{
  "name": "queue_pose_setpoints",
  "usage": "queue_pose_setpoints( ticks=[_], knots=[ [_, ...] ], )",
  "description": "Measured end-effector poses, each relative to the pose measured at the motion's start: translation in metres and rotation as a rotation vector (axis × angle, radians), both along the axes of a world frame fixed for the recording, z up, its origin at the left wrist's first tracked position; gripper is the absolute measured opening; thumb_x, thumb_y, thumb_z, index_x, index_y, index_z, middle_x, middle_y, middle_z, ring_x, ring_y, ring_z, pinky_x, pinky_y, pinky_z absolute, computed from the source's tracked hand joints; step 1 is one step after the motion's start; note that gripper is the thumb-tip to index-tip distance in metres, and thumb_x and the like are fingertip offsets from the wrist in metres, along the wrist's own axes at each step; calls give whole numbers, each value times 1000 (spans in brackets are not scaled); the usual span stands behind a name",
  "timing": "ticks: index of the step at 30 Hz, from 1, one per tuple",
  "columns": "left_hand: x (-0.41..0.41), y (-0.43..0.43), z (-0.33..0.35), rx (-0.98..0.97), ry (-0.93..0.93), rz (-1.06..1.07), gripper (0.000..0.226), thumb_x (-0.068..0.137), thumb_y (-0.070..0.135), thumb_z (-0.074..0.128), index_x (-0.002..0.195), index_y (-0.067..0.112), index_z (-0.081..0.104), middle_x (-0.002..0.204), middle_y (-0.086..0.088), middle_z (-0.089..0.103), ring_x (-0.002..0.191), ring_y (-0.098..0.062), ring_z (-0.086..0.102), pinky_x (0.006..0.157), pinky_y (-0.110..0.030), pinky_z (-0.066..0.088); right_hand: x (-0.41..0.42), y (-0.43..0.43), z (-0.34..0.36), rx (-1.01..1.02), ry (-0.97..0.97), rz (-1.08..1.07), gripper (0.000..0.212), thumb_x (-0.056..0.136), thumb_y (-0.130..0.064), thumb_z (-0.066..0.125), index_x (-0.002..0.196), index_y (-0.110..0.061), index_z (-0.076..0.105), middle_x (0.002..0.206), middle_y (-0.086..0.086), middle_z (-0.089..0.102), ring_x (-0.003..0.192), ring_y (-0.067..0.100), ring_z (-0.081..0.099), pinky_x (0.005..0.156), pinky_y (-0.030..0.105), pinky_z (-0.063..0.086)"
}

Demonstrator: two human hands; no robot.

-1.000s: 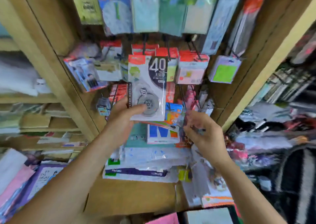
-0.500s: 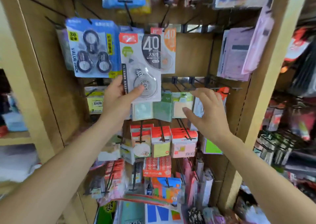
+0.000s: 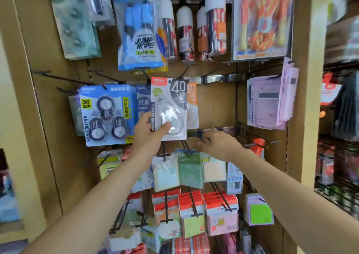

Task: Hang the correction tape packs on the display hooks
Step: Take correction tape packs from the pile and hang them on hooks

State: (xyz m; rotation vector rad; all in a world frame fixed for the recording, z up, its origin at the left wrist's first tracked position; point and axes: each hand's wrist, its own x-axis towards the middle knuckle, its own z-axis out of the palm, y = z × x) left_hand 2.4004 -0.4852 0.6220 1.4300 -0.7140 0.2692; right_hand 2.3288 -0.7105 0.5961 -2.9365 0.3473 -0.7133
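My left hand (image 3: 149, 130) grips a white correction tape pack (image 3: 170, 106) marked "40" by its lower left edge and holds it upright against the display board. Its top sits at a black hook (image 3: 181, 75); whether the hook passes through the pack's hole is unclear. Just behind it on the right hangs a similar pack with an orange top (image 3: 192, 106). My right hand (image 3: 218, 144) is lower right of the pack, its fingertips curled at a black hook clip (image 3: 200, 133) on a metal rail.
A blue three-roll value pack (image 3: 105, 114) hangs to the left. Jump rope bags (image 3: 141, 40) and spray cans (image 3: 186, 34) hang above. Calculators (image 3: 266, 102) hang at right. Sticky note packs (image 3: 190, 172) fill hooks below. Bare black hooks (image 3: 64, 79) jut out at left.
The view tilted up the display. My left hand raised the "40" pack from the lower rows to the upper hook row. My right hand rose and reached the rail clip.
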Motion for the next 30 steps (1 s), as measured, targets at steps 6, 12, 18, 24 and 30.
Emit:
queue_pose_setpoints(
  ticks=[6, 12, 18, 24, 30],
  knots=[
    [2, -3, -6, 13, 1, -73, 38, 88, 12, 77, 122, 21, 61, 114, 5, 74, 102, -9, 71, 81, -18, 55, 7, -10, -17, 3, -27, -22, 57, 86, -68, 34, 115, -27, 60, 125, 1, 52, 110, 29, 56, 78, 38, 46],
    [-5, -5, -8, 30, -23, -158, 34, 90, 6, 73, 115, 25, 62, 107, 5, 77, 98, -8, 72, 83, -20, 56, 9, -10, -24, -59, -82, -44, 41, 93, -58, 43, 107, -23, 60, 112, 0, 51, 103, 27, 57, 69, 32, 33],
    [-2, -16, 6, 7, -53, -187, 36, 90, 9, 74, 119, 26, 62, 106, 10, 76, 100, -8, 72, 87, -25, 57, 7, -8, -24, -88, -92, -50, 43, 93, -59, 40, 114, -25, 58, 114, -2, 53, 107, 27, 57, 72, 34, 37],
    [6, -24, 8, 43, -37, -185, 36, 89, 11, 75, 119, 26, 61, 109, 6, 76, 99, -8, 72, 88, -28, 56, 4, -4, -20, -61, -52, -54, 42, 97, -55, 37, 117, -22, 55, 114, -1, 50, 107, 28, 57, 73, 35, 35],
    [9, -29, 16, 31, -30, -212, 35, 89, 10, 75, 120, 22, 63, 111, 3, 76, 100, -9, 73, 78, -18, 56, 3, -2, -21, -40, -62, -49, 42, 98, -56, 37, 120, -24, 55, 115, -1, 50, 106, 27, 57, 74, 35, 36]
  ],
)
